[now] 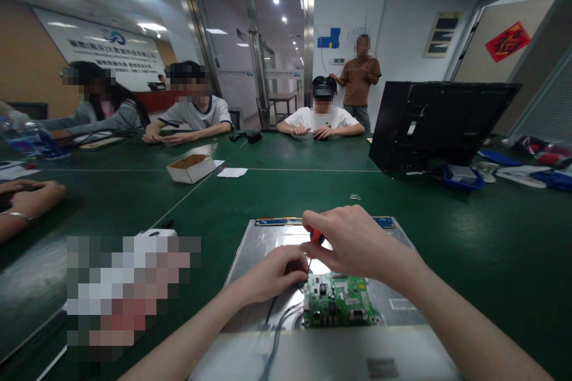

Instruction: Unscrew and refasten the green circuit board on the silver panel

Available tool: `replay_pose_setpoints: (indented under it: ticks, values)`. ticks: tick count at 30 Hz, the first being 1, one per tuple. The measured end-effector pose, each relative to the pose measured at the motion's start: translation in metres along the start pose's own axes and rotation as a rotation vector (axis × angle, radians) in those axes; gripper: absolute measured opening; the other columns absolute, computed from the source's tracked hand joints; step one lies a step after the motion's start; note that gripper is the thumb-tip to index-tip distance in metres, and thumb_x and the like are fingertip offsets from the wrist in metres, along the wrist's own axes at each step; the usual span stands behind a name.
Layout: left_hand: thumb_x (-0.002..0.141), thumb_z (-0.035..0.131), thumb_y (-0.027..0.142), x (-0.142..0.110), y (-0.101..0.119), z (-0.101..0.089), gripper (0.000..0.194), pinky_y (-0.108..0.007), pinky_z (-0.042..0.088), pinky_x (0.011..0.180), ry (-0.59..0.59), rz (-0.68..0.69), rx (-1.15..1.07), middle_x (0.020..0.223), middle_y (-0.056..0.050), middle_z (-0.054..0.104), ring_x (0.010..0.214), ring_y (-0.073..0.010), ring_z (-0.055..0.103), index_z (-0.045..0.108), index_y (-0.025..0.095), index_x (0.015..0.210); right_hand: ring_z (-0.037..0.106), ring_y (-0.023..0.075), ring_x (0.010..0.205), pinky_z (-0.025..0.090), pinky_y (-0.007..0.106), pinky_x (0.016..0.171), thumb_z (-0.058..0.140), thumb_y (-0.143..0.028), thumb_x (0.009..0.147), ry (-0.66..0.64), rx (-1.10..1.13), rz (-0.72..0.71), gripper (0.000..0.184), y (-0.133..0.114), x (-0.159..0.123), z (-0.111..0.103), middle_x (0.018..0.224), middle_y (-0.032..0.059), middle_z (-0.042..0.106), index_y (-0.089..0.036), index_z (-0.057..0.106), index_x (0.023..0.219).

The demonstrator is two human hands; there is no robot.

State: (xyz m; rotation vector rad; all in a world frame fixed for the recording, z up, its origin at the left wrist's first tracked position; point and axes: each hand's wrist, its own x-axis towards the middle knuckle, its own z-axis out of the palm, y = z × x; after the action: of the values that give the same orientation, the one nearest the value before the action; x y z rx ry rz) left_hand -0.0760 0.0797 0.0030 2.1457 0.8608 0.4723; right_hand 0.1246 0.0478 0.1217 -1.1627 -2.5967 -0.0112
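I count one screwdriver (317, 236), one green circuit board (338, 303), one display panel (264, 241), one white box (193, 173), one black monitor (440, 122).

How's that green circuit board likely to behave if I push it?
The green circuit board would probably stay stiff, since it lies flat without visible bending. It seems fragile, with small parts standing up on its face. The grey cables beside its left edge might drag on it, though their connection isn't clear.
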Motion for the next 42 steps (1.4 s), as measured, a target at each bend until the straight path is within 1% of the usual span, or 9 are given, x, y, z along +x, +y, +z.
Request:
replay_pose_setpoints:
  ticks: [6, 12, 17, 23, 26, 30, 37, 39, 42]
  values:
    - [0.085, 0.058, 0.019, -0.0002, -0.0003, -0.0002, 0.006, -0.029, 0.045, 0.072, -0.009, 0.026, 0.007, 0.084, -0.003, 0.063, 0.077, -0.0187, 0.056, 0.06, 0.015, 0.088, 0.051, 0.0115, 0.059, 0.02, 0.026, 0.05, 0.054, -0.024, 0.08, 0.006, 0.024, -0.022, 0.013, -0.0001, -0.0007, -0.0011, 0.079, 0.001, 0.067, -0.019, 0.051, 0.091]
    - [0.083, 0.055, 0.014, -0.0013, -0.0014, 0.0007, 0.007, -0.029, 0.046, 0.071, -0.013, 0.002, 0.004, 0.084, -0.002, 0.063, 0.078, -0.0183, 0.058, 0.059, 0.016, 0.09, 0.052, 0.0116, 0.057, 0.019, 0.026, 0.049, 0.053, -0.031, 0.088, -0.02, -0.009, -0.019, 0.01, -0.0005, 0.0008, -0.0007, 0.073, -0.0008, 0.067, -0.021, 0.054, 0.091]
    - [0.084, 0.056, 0.015, -0.0027, -0.0007, 0.0005, 0.008, -0.031, 0.047, 0.075, -0.005, 0.004, 0.022, 0.089, -0.004, 0.064, 0.081, -0.0197, 0.058, 0.059, 0.016, 0.091, 0.053, 0.011, 0.058, 0.02, 0.026, 0.048, 0.055, -0.023, 0.082, -0.001, 0.011, -0.04, 0.014, -0.0011, 0.0002, -0.0006, 0.082, 0.0004, 0.068, -0.019, 0.052, 0.095]
    - [0.081, 0.053, 0.01, -0.0033, 0.0014, 0.0012, 0.011, -0.028, 0.045, 0.069, 0.009, 0.015, 0.015, 0.083, -0.002, 0.061, 0.076, -0.0179, 0.057, 0.057, 0.016, 0.089, 0.056, 0.0122, 0.06, 0.02, 0.026, 0.049, 0.056, -0.035, 0.089, -0.011, -0.009, -0.05, 0.014, 0.0015, 0.0009, 0.0001, 0.08, -0.001, 0.07, -0.021, 0.055, 0.092]
    - [0.081, 0.053, 0.011, -0.0022, 0.0003, 0.0004, 0.01, -0.027, 0.045, 0.067, -0.006, 0.014, 0.031, 0.081, -0.001, 0.06, 0.074, -0.0175, 0.056, 0.058, 0.016, 0.088, 0.057, 0.0128, 0.061, 0.02, 0.026, 0.049, 0.054, -0.027, 0.088, -0.011, -0.018, -0.055, 0.01, 0.0013, 0.0009, 0.0002, 0.081, -0.0006, 0.069, -0.021, 0.055, 0.095]
    - [0.082, 0.054, 0.013, -0.0023, -0.0005, 0.0003, 0.011, -0.03, 0.046, 0.072, -0.01, 0.009, 0.047, 0.087, -0.003, 0.062, 0.079, -0.0193, 0.057, 0.058, 0.016, 0.091, 0.057, 0.0128, 0.062, 0.022, 0.026, 0.049, 0.056, -0.021, 0.081, -0.023, 0.034, -0.078, 0.021, 0.0002, -0.001, -0.0022, 0.087, 0.0006, 0.069, -0.02, 0.052, 0.101]
    - [0.079, 0.052, 0.009, -0.0051, 0.0017, 0.0032, 0.014, -0.029, 0.045, 0.069, 0.049, 0.017, 0.07, 0.085, -0.003, 0.061, 0.075, -0.0179, 0.055, 0.058, 0.016, 0.09, 0.058, 0.0132, 0.064, 0.023, 0.026, 0.051, 0.057, -0.033, 0.088, -0.038, 0.009, -0.068, 0.012, 0.0014, 0.0007, -0.003, 0.08, -0.0005, 0.07, -0.022, 0.057, 0.093]
    - [0.08, 0.052, 0.011, -0.0046, 0.0013, 0.0029, 0.013, -0.029, 0.044, 0.068, 0.036, 0.018, 0.074, 0.085, -0.003, 0.061, 0.075, -0.0179, 0.055, 0.058, 0.016, 0.091, 0.058, 0.0128, 0.063, 0.022, 0.025, 0.05, 0.057, -0.028, 0.087, -0.034, 0.009, -0.066, 0.009, 0.001, 0.0009, -0.0024, 0.081, -0.0007, 0.07, -0.022, 0.056, 0.094]
    - [0.081, 0.054, 0.013, -0.0037, 0.0012, 0.0016, 0.012, -0.03, 0.045, 0.071, 0.012, 0.005, 0.084, 0.088, -0.004, 0.062, 0.079, -0.0191, 0.056, 0.059, 0.016, 0.092, 0.056, 0.0125, 0.061, 0.022, 0.025, 0.049, 0.056, -0.021, 0.083, -0.025, 0.031, -0.078, 0.018, -0.0003, -0.0004, -0.0026, 0.084, 0.0001, 0.07, -0.02, 0.053, 0.1]
